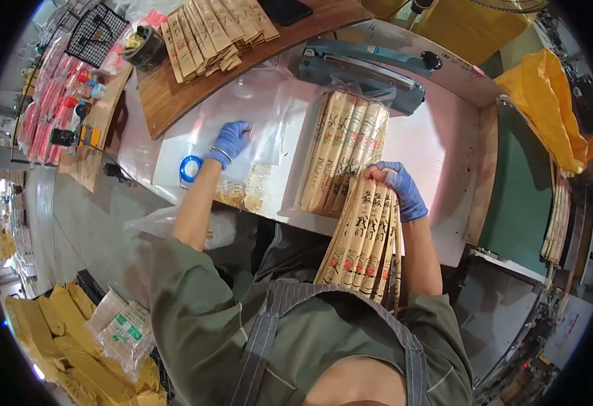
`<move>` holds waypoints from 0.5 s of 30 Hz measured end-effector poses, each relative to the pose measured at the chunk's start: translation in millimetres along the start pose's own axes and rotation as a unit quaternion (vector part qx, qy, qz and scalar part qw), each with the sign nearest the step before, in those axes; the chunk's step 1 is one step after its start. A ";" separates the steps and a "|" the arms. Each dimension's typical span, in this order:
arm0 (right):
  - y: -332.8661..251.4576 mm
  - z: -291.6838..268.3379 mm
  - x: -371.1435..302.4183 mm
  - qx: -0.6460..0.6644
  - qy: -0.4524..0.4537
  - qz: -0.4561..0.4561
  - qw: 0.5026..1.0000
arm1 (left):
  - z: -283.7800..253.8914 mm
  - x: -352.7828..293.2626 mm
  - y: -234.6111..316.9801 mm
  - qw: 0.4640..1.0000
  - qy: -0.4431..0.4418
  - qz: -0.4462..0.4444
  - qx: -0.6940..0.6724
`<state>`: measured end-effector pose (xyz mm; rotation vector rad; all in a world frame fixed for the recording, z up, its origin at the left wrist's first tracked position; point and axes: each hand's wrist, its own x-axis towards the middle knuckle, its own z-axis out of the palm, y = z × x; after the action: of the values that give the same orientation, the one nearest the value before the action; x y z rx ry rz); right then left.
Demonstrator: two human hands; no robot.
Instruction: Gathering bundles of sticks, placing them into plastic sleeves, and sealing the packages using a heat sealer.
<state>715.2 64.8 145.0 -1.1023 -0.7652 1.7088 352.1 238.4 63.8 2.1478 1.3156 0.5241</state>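
Note:
My left hand (231, 142), in a blue fingerless glove, is closed with its fingertips at the edge of a clear plastic bag (266, 125) lying on the white worktop. In my right hand (399, 189), gloved the same way, is a fanned bunch of long tan paper sleeves (360, 240) with black writing and red prints. Gripped at their upper ends, they hang down toward my apron. Just beyond lies a neat pack of similar sleeves (342, 149), side by side, with clear plastic at its far end.
A blue-grey bar heat sealer (364, 71) stands at the back. More sleeves (215, 30) lie on a raised wooden board (168, 105). A blue tape roll (190, 168) sits by my left forearm. A yellow bag (543, 108) hangs at right beside a green panel (518, 189).

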 end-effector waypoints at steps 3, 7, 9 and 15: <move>2.3 5.2 3.9 -0.041 0.015 0.003 0.999 | 53.4 14.2 94.7 0.965 0.072 0.033 -0.249; -6.2 28.1 14.4 -0.047 -0.007 0.050 0.998 | 75.1 -6.4 205.1 0.990 0.031 0.073 -0.121; -9.1 24.0 10.0 -0.016 -0.005 0.040 0.999 | 77.6 -7.7 210.8 0.992 0.069 0.095 -0.053; 6.5 -3.7 2.9 -0.005 0.036 0.005 0.999 | 47.0 -36.0 163.7 0.897 0.081 -0.109 -0.421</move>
<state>715.7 65.1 137.1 -1.1699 -0.7255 1.6661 474.6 135.0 131.5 1.2458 1.0986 0.9779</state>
